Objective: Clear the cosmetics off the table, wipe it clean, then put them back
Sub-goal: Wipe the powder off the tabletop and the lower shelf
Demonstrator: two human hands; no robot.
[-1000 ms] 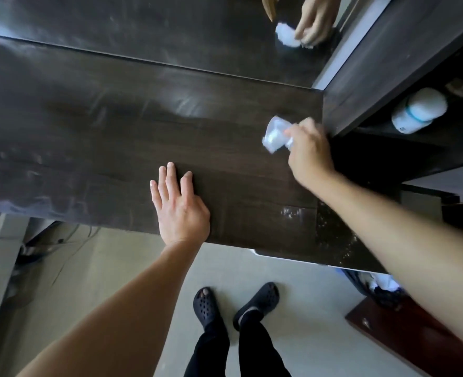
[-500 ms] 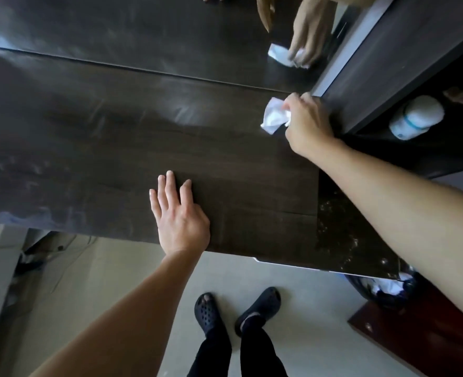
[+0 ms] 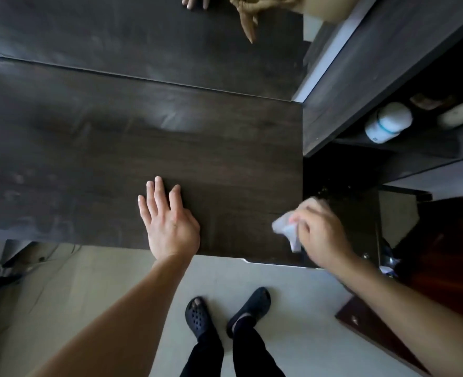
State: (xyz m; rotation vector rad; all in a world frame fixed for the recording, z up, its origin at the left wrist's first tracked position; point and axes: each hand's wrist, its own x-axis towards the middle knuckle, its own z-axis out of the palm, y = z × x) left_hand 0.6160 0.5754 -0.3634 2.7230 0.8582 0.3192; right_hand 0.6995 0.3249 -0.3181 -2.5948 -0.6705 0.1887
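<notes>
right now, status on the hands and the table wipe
Left hand flat on table. Right hand grips wipe at near right corner. White bottle on side shelf, clear of path.

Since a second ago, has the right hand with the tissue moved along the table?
Yes. The right hand, gripping the tissue, has swept from the back right corner of the table, by the mirror, toward its front edge.

Pale floor (image 3: pixel 292 295) lies nearer than the left hand (image 3: pixel 170 227); a mirror (image 3: pixel 116 31) stands beyond it, dark wooden shelving (image 3: pixel 382 66) off to its right.
</notes>
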